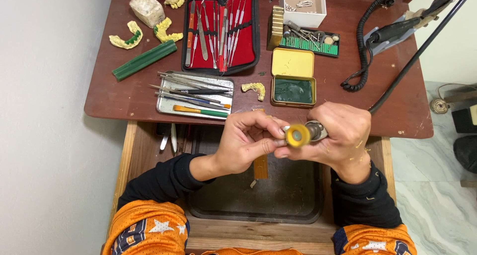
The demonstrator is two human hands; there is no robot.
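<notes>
Right hand (pixel 343 136) grips grey metal rotary handpiece (pixel 316 131), long axis pointing left; round yellow polishing wheel (pixel 298 135) faces camera. Left hand (pixel 247 141) fingertips pinch closed beside wheel, object unseen.

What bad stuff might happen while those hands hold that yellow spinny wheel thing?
The left hand has its fingers right by the yellow wheel, so they might get rubbed if it spins. The right hand holds the handpiece over the open drawer; a small part could drop in.
</notes>
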